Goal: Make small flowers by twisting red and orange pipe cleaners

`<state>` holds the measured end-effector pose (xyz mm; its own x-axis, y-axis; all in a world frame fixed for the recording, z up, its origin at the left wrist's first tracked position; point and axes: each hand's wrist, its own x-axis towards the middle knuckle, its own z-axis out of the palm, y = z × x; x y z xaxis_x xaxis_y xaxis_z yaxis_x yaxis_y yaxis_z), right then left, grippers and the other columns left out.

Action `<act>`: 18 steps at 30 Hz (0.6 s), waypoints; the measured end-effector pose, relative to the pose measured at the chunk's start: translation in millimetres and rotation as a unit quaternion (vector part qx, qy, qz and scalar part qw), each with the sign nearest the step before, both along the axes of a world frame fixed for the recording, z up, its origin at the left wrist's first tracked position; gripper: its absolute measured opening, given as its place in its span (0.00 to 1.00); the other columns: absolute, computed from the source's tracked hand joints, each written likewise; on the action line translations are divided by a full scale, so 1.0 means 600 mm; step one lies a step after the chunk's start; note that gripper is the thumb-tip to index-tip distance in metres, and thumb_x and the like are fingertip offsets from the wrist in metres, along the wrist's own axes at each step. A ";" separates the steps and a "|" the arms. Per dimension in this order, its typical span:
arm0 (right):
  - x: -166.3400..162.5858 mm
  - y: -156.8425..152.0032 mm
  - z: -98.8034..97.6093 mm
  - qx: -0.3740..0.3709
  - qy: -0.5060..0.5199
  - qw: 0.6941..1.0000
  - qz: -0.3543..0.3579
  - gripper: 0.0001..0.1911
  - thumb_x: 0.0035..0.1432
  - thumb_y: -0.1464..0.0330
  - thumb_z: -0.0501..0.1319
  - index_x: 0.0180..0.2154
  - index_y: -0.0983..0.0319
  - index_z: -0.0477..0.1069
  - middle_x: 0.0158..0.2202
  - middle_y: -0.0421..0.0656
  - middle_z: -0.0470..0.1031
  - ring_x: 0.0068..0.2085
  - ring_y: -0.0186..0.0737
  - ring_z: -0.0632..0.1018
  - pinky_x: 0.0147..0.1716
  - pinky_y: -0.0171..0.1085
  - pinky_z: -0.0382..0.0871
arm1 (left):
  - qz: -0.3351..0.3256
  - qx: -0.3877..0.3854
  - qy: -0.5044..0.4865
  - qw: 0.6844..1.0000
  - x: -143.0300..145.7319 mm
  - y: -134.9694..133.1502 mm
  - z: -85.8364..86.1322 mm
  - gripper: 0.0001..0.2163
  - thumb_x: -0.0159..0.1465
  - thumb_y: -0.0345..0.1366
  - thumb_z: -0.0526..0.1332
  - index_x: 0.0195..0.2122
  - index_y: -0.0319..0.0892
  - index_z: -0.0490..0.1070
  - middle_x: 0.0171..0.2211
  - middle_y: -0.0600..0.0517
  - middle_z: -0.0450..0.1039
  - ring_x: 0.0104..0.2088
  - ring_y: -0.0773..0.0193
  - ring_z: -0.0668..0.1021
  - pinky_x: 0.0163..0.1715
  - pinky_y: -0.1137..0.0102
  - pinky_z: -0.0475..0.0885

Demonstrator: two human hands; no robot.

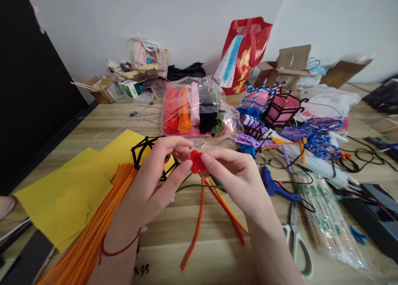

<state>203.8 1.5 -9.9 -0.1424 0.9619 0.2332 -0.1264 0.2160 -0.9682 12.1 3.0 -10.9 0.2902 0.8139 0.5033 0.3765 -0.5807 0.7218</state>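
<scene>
A small red flower shape, apparently bent from fuzzy pipe cleaner, is pinched between the fingertips of my left hand and my right hand. Both hands are closed on it above the table, thumbs towards me. Below them lie loose pipe cleaners: an orange one, a red one, a yellow one and a green one. Behind my left hand sits a black pipe-cleaner frame with yellow panels, partly hidden. A bundle of orange pipe cleaners runs beside my left forearm.
Yellow sheets lie at left. Ahead is a clear bag of coloured pipe cleaners. To the right are a blue glue gun, scissors, bagged wooden sticks and pink lanterns. A red bag stands by the wall.
</scene>
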 end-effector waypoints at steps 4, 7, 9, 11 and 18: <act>0.000 -0.002 -0.002 0.014 -0.015 0.999 -0.038 0.09 0.63 0.65 0.68 0.31 0.60 0.84 0.28 0.42 0.84 0.28 0.36 0.79 0.28 0.33 0.75 | -0.049 0.021 0.026 0.998 0.002 0.007 0.008 0.12 0.75 0.37 0.60 0.58 0.53 0.75 0.50 0.52 0.80 0.49 0.62 0.81 0.51 0.68 0.76; -0.002 -0.006 0.000 0.014 0.009 0.998 -0.062 0.07 0.61 0.69 0.69 0.31 0.60 0.85 0.28 0.41 0.84 0.28 0.35 0.79 0.30 0.33 0.74 | -0.049 0.024 -0.004 0.998 0.002 0.007 0.004 0.10 0.74 0.35 0.63 0.53 0.53 0.78 0.48 0.53 0.82 0.48 0.63 0.82 0.50 0.69 0.76; -0.002 -0.008 0.001 0.015 0.013 0.997 -0.071 0.07 0.61 0.69 0.69 0.31 0.60 0.84 0.28 0.41 0.84 0.28 0.36 0.79 0.29 0.34 0.74 | -0.043 0.027 -0.023 0.998 0.003 0.006 0.000 0.10 0.73 0.35 0.64 0.52 0.54 0.78 0.48 0.55 0.82 0.47 0.63 0.82 0.50 0.68 0.77; -0.001 -0.008 0.001 0.023 0.004 0.997 -0.070 0.07 0.62 0.69 0.68 0.31 0.59 0.85 0.29 0.42 0.84 0.29 0.37 0.79 0.30 0.35 0.74 | -0.030 0.027 -0.026 0.999 0.003 0.007 -0.003 0.09 0.73 0.35 0.64 0.52 0.54 0.79 0.47 0.54 0.83 0.46 0.62 0.83 0.49 0.67 0.77; 0.018 0.004 0.006 0.060 0.011 0.998 -0.005 0.10 0.64 0.72 0.67 0.42 0.56 0.86 0.36 0.42 0.84 0.35 0.37 0.81 0.36 0.35 0.78 | 0.027 -0.020 -0.118 0.992 0.005 0.011 -0.015 0.09 0.68 0.44 0.70 0.47 0.53 0.82 0.41 0.53 0.84 0.39 0.60 0.85 0.39 0.66 0.83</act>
